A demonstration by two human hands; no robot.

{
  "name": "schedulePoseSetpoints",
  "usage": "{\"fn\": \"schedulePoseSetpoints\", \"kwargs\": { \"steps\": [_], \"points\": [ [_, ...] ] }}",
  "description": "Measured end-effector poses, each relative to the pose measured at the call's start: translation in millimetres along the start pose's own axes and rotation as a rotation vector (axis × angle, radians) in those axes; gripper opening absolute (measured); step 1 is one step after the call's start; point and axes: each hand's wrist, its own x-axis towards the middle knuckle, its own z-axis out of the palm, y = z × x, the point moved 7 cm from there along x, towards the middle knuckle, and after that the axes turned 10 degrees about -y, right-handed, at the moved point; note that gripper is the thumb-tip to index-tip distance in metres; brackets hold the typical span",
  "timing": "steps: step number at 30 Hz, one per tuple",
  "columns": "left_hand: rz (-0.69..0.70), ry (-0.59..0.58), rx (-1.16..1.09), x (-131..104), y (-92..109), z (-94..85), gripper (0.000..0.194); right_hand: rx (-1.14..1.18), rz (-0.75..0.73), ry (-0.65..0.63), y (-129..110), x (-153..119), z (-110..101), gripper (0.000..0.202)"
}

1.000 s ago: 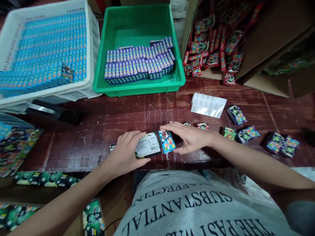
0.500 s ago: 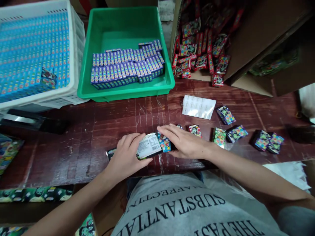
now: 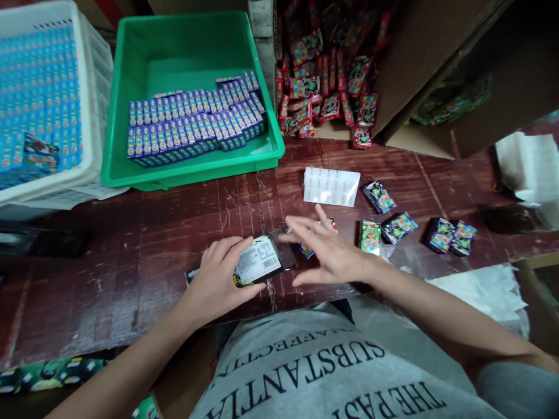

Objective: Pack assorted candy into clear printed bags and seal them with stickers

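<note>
My left hand grips a flat packet on the table, thumb along the near edge and fingers over the left part. A white printed label with a barcode faces up on it. Its clear plastic end sticks out to the right. Just beyond that end, my right hand hovers with its fingers spread and nothing in them. Partly hidden under the right fingers are a small purple box and a red one.
Small boxes, one green and several purple, lie to the right. Behind is a sticker sheet. A green tub of purple boxes, a white crate of blue boxes and a carton beside red boxes stand farther back.
My right hand has let go of the small blue box at the packet's right end and opened. That box no longer shows; the clear end is visible. The view has shifted right.
</note>
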Motion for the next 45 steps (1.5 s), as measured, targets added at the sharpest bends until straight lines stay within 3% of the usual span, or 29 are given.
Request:
{"fn": "schedulePoseSetpoints", "kwargs": {
  "steps": [3,6,13,18,25,29,32,35,39,45],
  "points": [
    [0.002,-0.065,0.046,1,0,4.9,0.08,-0.098,0.046,-0.124,22,-5,-12,0.116],
    [-0.001,-0.098,0.066,3,1,8.7,0.08,-0.111,0.036,-0.222,34,-3,-17,0.097],
    [0.041,-0.053,-0.043,4,13,2.2,0.084,-0.011,-0.112,-0.188,14,14,-9,0.057],
    [0.05,-0.013,-0.003,12,19,7.3,0.084,-0.019,-0.097,-0.065,16,14,0,0.066],
    [0.075,-0.05,0.046,33,27,25.4,0.085,0.182,0.14,0.025,11,-24,18,0.119],
    [0.096,-0.075,0.06,44,34,24.7,0.081,0.148,0.165,0.048,19,-47,1,0.129],
    [0.104,-0.096,0.078,52,38,23.9,0.081,-0.07,0.233,0.013,43,-63,-23,0.115],
    [0.098,-0.105,0.076,60,40,23.6,0.082,-0.092,0.199,-0.066,58,-68,-32,0.088],
    [0.142,-0.116,0.033,67,45,24.7,0.086,-0.019,0.07,-0.105,55,-57,-24,0.072],
    [0.15,-0.093,0.059,70,50,28.8,0.086,-0.088,0.066,-0.05,55,-53,-10,0.064]
  ]
}}
